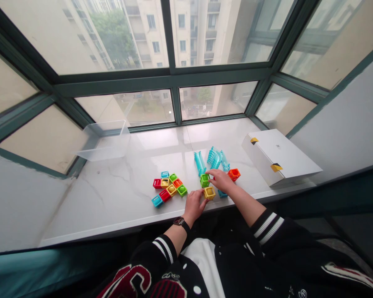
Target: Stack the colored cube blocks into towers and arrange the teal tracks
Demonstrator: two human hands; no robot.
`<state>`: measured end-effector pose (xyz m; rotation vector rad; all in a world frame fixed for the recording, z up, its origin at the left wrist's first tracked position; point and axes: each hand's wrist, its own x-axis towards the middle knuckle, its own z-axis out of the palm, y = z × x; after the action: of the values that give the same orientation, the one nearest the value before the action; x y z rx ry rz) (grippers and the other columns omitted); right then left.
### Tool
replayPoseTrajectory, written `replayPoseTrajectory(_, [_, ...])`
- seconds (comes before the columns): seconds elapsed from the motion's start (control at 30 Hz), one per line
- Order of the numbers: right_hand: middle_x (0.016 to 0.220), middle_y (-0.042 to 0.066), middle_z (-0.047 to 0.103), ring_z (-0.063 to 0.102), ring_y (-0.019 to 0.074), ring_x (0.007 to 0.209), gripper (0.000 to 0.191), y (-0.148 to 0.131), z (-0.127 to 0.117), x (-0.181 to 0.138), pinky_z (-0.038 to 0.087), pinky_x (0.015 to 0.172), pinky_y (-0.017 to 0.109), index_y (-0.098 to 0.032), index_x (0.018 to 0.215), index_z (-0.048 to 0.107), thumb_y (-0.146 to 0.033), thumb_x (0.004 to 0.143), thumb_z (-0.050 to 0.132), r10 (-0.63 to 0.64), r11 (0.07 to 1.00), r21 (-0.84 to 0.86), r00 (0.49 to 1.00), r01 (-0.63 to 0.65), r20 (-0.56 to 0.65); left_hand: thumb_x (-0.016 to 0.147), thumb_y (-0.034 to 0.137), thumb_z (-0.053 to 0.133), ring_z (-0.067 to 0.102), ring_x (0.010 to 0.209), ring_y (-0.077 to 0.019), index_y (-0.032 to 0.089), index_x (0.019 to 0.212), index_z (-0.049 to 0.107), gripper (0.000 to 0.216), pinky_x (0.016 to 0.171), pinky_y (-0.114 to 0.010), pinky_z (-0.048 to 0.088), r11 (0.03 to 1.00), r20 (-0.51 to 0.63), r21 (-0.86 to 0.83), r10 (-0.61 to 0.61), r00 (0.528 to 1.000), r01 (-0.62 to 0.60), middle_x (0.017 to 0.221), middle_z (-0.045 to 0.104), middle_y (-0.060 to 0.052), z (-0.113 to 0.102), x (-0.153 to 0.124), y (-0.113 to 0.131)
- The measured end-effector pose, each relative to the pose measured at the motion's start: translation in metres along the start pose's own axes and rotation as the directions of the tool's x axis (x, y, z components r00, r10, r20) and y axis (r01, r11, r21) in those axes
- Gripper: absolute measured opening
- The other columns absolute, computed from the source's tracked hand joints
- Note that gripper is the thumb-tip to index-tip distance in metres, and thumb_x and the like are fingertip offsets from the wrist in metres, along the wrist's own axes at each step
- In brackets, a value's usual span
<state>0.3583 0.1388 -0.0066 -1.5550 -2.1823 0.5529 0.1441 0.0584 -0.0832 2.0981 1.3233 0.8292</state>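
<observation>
My left hand (195, 206) holds a yellow toy block (209, 193) at its left side, near the front edge of the sill. Just behind it, the fingers of my right hand (221, 180) close on the right side of a green toy block (204, 180). A clear blue straight track piece (200, 163) lies right behind the green block. Partly hidden under my right hand and forearm are a blue block (222, 193) and a bit of red. An orange block (234, 174) sits to the right of that hand.
Several coloured blocks (171, 189) lie grouped left of my hands. A curved clear blue track piece (214, 157) and another track piece (225, 160) lie behind my right hand. A clear plastic bin (107, 142) stands back left, and a white box (281, 155) at right. Windows enclose the white sill (121, 215).
</observation>
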Motion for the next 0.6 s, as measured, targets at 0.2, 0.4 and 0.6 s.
replayPoseTrajectory(0.2, [0.13,0.008,0.074,0.068,0.0269,0.125,0.041,0.0042,0.0013,0.001,0.053,0.111,0.047,-0.028,0.127,0.075,-0.011,0.089,0.073,-0.021,1.0,0.013,1.0,0.021,-0.011,0.096,0.036,0.07,0.064,0.114,-0.0281,0.026,0.139,0.06,0.045,0.1,-0.044,0.051,1.0,0.004,-0.012,0.0,1.0,0.0,0.126,0.072,-0.009,-0.0012,-0.0003,0.0011])
replayPoseTrajectory(0.4, [0.129,0.007,0.075,0.069,0.0259,0.123,0.042,0.0013,-0.0001,0.0001,0.053,0.11,0.046,-0.029,0.126,0.075,-0.01,0.089,0.072,-0.028,1.0,0.012,0.999,0.028,-0.016,0.095,0.036,0.071,0.064,0.113,-0.027,0.026,0.139,0.059,0.046,0.1,-0.043,0.052,1.0,0.001,0.004,0.012,1.0,-0.012,0.126,0.072,-0.008,-0.001,-0.0003,0.0008])
replayPoseTrajectory(0.6, [0.129,0.007,0.075,0.069,0.0261,0.122,0.041,-0.0006,-0.0013,-0.001,0.054,0.109,0.045,-0.028,0.126,0.075,-0.01,0.089,0.072,-0.03,1.0,-0.007,0.999,0.029,-0.015,0.096,0.035,0.07,0.064,0.115,-0.0282,0.025,0.139,0.06,0.046,0.1,-0.044,0.051,1.0,0.012,0.004,0.006,1.0,-0.006,0.127,0.072,-0.009,-0.0007,0.0004,-0.0002])
